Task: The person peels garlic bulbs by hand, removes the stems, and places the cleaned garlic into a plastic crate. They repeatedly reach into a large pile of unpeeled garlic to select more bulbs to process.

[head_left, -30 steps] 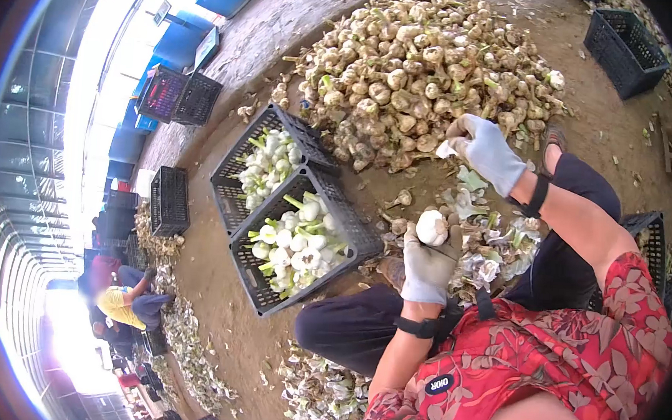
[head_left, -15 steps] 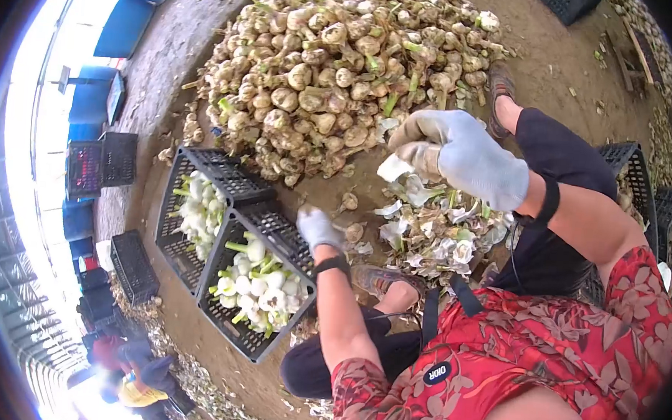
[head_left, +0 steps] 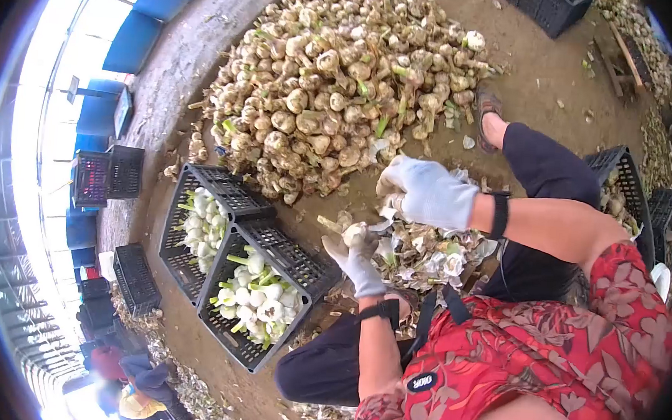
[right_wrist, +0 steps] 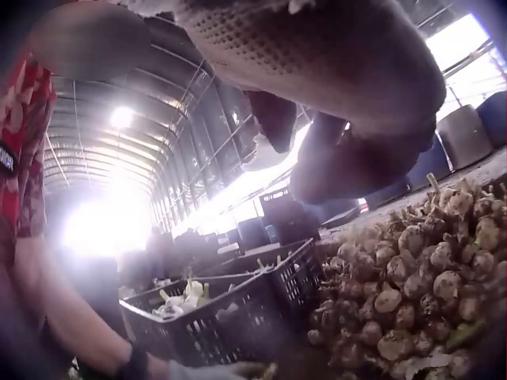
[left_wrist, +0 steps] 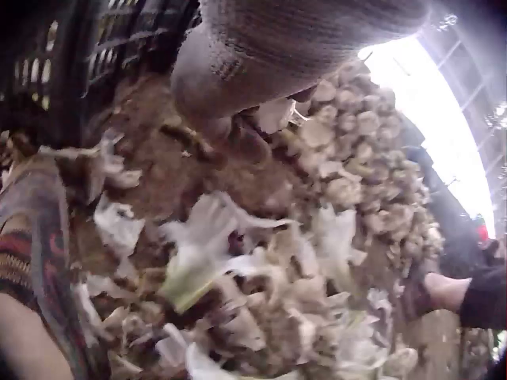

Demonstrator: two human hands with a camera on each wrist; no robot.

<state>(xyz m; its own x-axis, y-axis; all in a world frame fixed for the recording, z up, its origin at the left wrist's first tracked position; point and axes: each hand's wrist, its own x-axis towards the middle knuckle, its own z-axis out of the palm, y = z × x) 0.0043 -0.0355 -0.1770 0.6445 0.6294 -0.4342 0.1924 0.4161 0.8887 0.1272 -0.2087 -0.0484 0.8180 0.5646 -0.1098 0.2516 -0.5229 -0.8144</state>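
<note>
My gloved left hand [head_left: 359, 267] holds a garlic bulb [head_left: 354, 233] with a dry stem pointing toward the crates. In the left wrist view that glove [left_wrist: 253, 63] fills the top, and its fingers hide most of the bulb. Higher and to the right, my gloved right hand [head_left: 433, 194] has curled fingers, apart from the bulb. A small pale flat piece [right_wrist: 265, 154] sticks out from that hand in the right wrist view; I cannot tell its kind. Beneath both hands lies a heap of garlic skins [head_left: 433, 254].
Two black crates, a near one [head_left: 221, 332] and a far one [head_left: 176, 239], hold cleaned white garlic at the left. A large pile of unpeeled garlic [head_left: 335, 94] lies ahead. Another black crate [head_left: 623, 170] stands by my right leg. Two other people [head_left: 137, 383] are at lower left.
One second ago my left hand held a white peeled bulb. It then reached left beside the crate, and now it is back right with a stemmed bulb. The right hand has come lower.
</note>
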